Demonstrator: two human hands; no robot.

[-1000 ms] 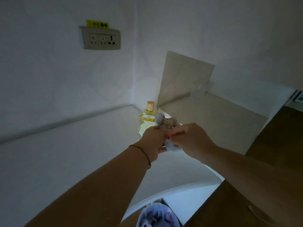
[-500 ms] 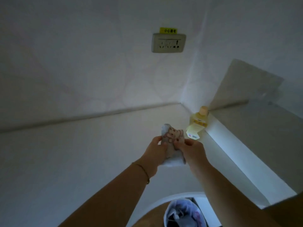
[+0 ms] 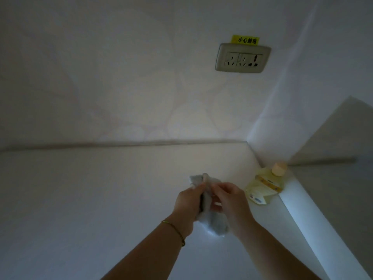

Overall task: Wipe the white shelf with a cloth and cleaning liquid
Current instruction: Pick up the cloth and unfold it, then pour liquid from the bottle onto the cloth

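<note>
A small pale grey cloth [image 3: 216,223] is bunched between both hands above the white shelf [image 3: 101,199]. My left hand [image 3: 187,207] grips its left side, with a thin bracelet on the wrist. My right hand [image 3: 232,205] pinches its upper right part. A bottle of yellow cleaning liquid [image 3: 266,184] with a tan cap stands upright to the right of my hands, in the shelf's back right corner, apart from them. The cloth's middle is hidden by my fingers.
A wall socket [image 3: 242,57] with a yellow warning label sits on the back wall above the shelf. A beige raised surface [image 3: 343,188] borders the shelf on the right. The light is dim.
The view has swung left, so the socket and bottle now lie further right. Both hands have kept the cloth and shifted their grip on it slightly.
</note>
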